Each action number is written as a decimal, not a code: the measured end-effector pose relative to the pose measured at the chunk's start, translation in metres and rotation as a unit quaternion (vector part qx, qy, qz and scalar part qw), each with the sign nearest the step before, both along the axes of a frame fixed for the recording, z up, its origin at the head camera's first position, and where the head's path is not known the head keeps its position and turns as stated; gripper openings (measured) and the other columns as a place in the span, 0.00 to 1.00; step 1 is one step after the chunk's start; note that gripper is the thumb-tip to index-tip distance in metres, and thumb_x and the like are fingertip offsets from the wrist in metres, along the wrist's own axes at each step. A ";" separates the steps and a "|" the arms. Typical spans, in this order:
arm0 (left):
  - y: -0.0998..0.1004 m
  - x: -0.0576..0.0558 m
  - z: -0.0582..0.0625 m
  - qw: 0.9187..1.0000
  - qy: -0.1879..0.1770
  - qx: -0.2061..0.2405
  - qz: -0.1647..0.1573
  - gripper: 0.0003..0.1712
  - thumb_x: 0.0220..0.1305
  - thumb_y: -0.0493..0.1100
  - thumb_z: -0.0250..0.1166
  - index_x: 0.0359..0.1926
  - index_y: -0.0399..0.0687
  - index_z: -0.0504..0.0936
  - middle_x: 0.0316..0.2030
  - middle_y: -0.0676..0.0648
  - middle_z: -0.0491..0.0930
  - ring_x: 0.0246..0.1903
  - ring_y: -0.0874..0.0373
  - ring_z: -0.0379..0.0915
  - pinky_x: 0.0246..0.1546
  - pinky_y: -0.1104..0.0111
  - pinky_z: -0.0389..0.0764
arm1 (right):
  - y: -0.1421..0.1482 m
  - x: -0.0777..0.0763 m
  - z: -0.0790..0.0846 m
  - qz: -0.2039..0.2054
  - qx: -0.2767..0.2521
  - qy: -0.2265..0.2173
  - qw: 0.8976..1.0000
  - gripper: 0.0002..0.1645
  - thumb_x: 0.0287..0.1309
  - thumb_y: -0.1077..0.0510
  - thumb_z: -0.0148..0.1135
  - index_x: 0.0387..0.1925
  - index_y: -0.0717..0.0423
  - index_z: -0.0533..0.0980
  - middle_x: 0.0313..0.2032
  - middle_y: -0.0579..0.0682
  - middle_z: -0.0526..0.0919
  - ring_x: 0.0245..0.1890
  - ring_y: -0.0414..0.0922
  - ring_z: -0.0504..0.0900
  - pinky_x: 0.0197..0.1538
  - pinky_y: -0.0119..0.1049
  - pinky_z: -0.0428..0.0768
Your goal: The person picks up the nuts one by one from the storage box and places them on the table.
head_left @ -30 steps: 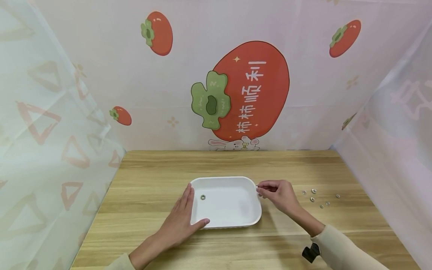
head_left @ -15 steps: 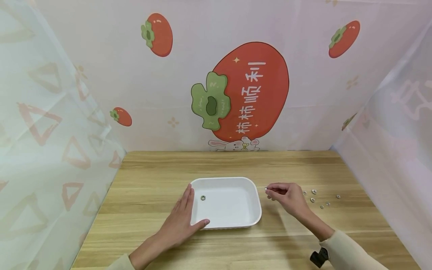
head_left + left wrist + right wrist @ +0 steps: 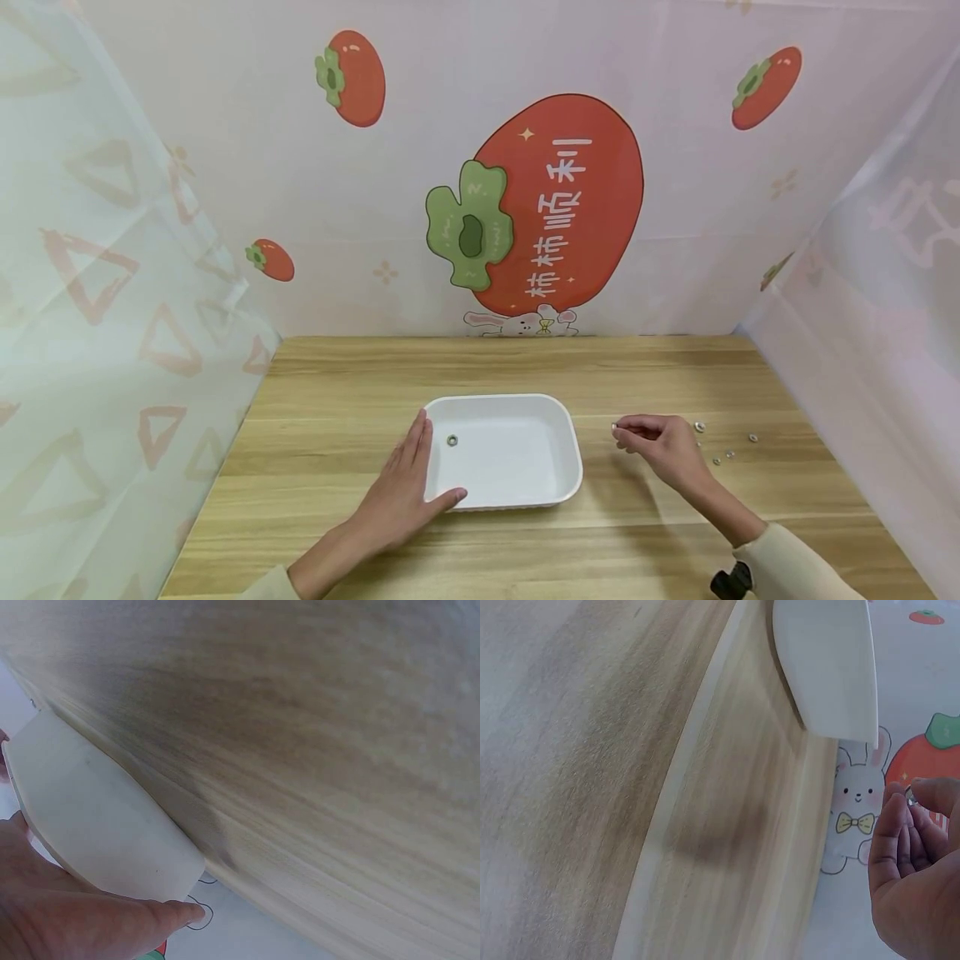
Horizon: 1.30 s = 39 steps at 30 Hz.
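Note:
A white tray (image 3: 501, 450) stands on the table with one metal nut (image 3: 452, 440) lying inside near its left end. Along the tray's left side rests my left hand (image 3: 397, 492), fingers straight and thumb over the front rim. In the left wrist view that hand (image 3: 82, 915) touches the tray wall (image 3: 105, 810). To the right of the tray, above the table, my right hand (image 3: 663, 446) pinches a small silvery nut (image 3: 910, 796) between thumb and fingertips; most of it is hidden. Behind that hand lie several small metal nuts (image 3: 700, 427), some partly covered by it.
The wooden table (image 3: 337, 375) ends at a printed cloth backdrop (image 3: 360, 192), with cloth walls on both sides. One loose metal piece (image 3: 753, 437) lies farthest right. A black camera mount (image 3: 731, 581) sits at the right sleeve.
My right hand has moved right, away from the tray's right rim toward the loose nuts, still pinching the small nut. My left hand and the tray have stayed in place.

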<state>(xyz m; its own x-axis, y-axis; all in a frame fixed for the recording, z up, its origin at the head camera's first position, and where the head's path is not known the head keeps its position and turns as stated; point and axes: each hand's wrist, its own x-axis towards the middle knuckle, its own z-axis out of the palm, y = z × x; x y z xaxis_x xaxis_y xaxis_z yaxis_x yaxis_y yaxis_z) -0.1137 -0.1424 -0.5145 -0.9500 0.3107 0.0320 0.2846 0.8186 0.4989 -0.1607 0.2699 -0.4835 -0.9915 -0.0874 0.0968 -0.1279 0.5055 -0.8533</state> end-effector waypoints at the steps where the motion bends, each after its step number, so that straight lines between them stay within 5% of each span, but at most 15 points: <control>1: 0.000 0.000 0.000 1.000 -0.002 0.000 0.000 0.67 0.69 0.73 0.63 0.84 0.33 0.41 0.86 0.40 0.31 0.83 0.39 0.42 0.80 0.43 0.54 | 0.002 0.000 0.000 -0.002 0.002 -0.002 1.000 0.10 0.66 0.62 0.73 0.43 0.66 0.88 0.37 0.63 0.91 0.33 0.53 0.92 0.39 0.44 0.91; 14: -0.001 0.000 -0.002 1.000 0.004 -0.006 -0.004 0.66 0.70 0.72 0.63 0.84 0.33 0.41 0.85 0.40 0.31 0.83 0.39 0.41 0.81 0.44 0.53 | 0.026 0.005 -0.006 -0.026 0.022 -0.010 0.999 0.13 0.65 0.59 0.74 0.44 0.66 0.88 0.37 0.60 0.92 0.33 0.46 0.92 0.39 0.41 0.91; 16: -0.001 0.000 -0.002 1.000 0.006 -0.007 -0.004 0.66 0.70 0.72 0.63 0.84 0.33 0.41 0.85 0.40 0.31 0.83 0.39 0.41 0.81 0.44 0.53 | 0.029 0.005 -0.007 -0.029 0.033 -0.008 0.999 0.12 0.65 0.59 0.74 0.44 0.65 0.89 0.36 0.59 0.92 0.32 0.46 0.92 0.48 0.46 0.90; 21: -0.001 0.000 -0.002 1.000 0.012 -0.010 -0.005 0.67 0.69 0.73 0.63 0.84 0.32 0.42 0.85 0.38 0.34 0.83 0.39 0.43 0.80 0.44 0.55 | 0.037 0.007 -0.013 -0.027 0.037 -0.001 0.999 0.10 0.65 0.63 0.73 0.44 0.69 0.87 0.36 0.61 0.92 0.31 0.47 0.91 0.45 0.44 0.90; 22: -0.001 0.000 -0.002 1.000 0.013 -0.011 -0.005 0.67 0.69 0.74 0.62 0.84 0.32 0.42 0.85 0.38 0.34 0.83 0.39 0.44 0.80 0.44 0.56 | 0.039 0.008 -0.015 -0.028 0.041 0.000 0.999 0.10 0.65 0.64 0.73 0.43 0.69 0.88 0.36 0.60 0.92 0.31 0.46 0.91 0.36 0.40 0.90; 30: -0.001 0.001 -0.002 1.000 0.004 -0.008 -0.005 0.67 0.69 0.75 0.61 0.84 0.32 0.41 0.85 0.38 0.34 0.83 0.40 0.43 0.80 0.44 0.55 | 0.054 0.012 -0.018 -0.040 0.053 -0.003 0.998 0.09 0.65 0.64 0.73 0.42 0.69 0.88 0.40 0.63 0.91 0.32 0.39 0.90 0.36 0.33 0.89; 35: -0.001 0.001 -0.002 1.000 0.009 -0.007 -0.003 0.67 0.69 0.74 0.63 0.84 0.32 0.42 0.85 0.37 0.35 0.82 0.39 0.44 0.80 0.44 0.55 | 0.065 0.011 -0.018 -0.043 0.128 0.040 0.990 0.04 0.62 0.65 0.74 0.37 0.64 0.90 0.39 0.61 0.91 0.34 0.28 0.84 0.32 0.27 0.85; 39: -0.001 0.000 -0.001 1.000 0.007 -0.010 -0.005 0.67 0.69 0.74 0.62 0.84 0.32 0.41 0.85 0.37 0.34 0.83 0.39 0.43 0.80 0.44 0.55 | 0.073 0.012 -0.016 -0.042 0.188 0.065 0.979 0.04 0.61 0.63 0.75 0.35 0.62 0.90 0.36 0.58 0.92 0.30 0.31 0.85 0.30 0.25 0.82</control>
<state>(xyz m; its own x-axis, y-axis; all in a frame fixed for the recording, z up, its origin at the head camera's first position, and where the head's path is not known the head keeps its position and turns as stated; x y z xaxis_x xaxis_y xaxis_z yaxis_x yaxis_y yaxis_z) -0.1134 -0.1437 -0.5151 -0.9464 0.3206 0.0392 0.2994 0.8253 0.4787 -0.1489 0.3427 -0.4994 -0.9783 -0.0593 0.1985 -0.1666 0.7944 -0.5841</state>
